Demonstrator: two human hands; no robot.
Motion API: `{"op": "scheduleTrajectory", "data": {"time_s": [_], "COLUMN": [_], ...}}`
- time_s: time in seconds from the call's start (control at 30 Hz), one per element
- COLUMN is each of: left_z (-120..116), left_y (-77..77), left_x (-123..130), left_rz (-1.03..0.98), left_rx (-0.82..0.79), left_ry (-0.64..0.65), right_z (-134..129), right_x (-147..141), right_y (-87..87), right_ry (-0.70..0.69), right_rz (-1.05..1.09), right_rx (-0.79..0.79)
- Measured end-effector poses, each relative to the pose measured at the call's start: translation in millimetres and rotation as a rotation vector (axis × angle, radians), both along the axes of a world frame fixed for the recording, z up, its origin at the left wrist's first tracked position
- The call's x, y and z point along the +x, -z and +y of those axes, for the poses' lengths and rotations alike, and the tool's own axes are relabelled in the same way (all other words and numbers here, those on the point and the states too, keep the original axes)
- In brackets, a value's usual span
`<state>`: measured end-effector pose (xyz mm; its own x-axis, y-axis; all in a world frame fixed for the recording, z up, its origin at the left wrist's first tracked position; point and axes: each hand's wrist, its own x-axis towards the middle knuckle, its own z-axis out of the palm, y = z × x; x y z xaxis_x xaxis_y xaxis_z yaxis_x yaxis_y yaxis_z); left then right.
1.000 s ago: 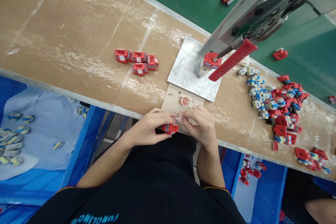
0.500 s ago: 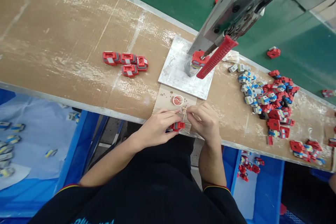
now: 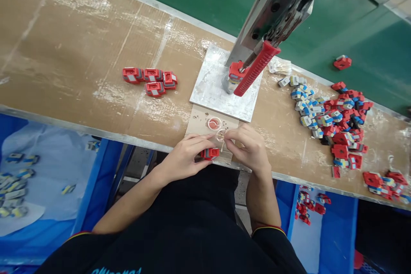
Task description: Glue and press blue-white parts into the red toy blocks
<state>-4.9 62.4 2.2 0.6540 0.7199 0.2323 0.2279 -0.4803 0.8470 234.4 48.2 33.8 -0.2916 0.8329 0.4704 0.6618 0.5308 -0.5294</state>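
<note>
My left hand [image 3: 189, 154] is closed around a small red toy vehicle piece [image 3: 210, 153] at the table's front edge, its fingers and thumb on the left side of it. My right hand [image 3: 247, 144] pinches a thin pale stick [image 3: 221, 135], whose lower part is hard to make out. The stick is over a small clear round dish, just right of the red piece. Beyond the hands stands a small white-rimmed cup [image 3: 214, 123] with reddish contents, on a stained sheet of cardboard [image 3: 195, 124].
A lever press [image 3: 257, 68] stands ahead on a metal plate [image 3: 207, 81], a red piece under its ram. Several red pieces [image 3: 154, 89] sit at left. A bundle of pale sticks [image 3: 280, 67] and a heap of toy parts [image 3: 343, 124] lie right. Blue bins [image 3: 90, 184] flank me.
The view has shifted slightly, so the table's contents sit a little differently in the picture. Both hands stay at the same spot, still holding the red piece and the stick.
</note>
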Motion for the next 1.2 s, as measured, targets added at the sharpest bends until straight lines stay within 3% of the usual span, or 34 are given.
{"op": "scheduleTrajectory", "data": {"time_s": [0.17, 0.27, 0.47, 1.2], "left_z": [-5.0, -6.9, -6.0, -4.0], "left_y": [-1.9, -4.6, -8.4, -9.9], "left_x": [-9.6, -9.4, -3.8, -4.1], "left_rz": [-0.151, -0.239, -0.300, -0.308], "left_rx": [-0.067, -0.097, -0.071, -0.018], "left_ry": [-0.094, -0.108, -0.086, -0.083], "right_z": [-23.7, -34.2, -29.8, -30.8], "right_x": [0.9, -10.7, -30.9, -30.4], "right_y": [-18.3, -26.4, -23.3, -26.4], "right_ry": [0.116, 0.060, -0.019, -0.065], "right_rz": [0.387, 0.514, 0.500, 0.425], "right_rx": [0.094, 0.140, 0.090, 0.095]}}
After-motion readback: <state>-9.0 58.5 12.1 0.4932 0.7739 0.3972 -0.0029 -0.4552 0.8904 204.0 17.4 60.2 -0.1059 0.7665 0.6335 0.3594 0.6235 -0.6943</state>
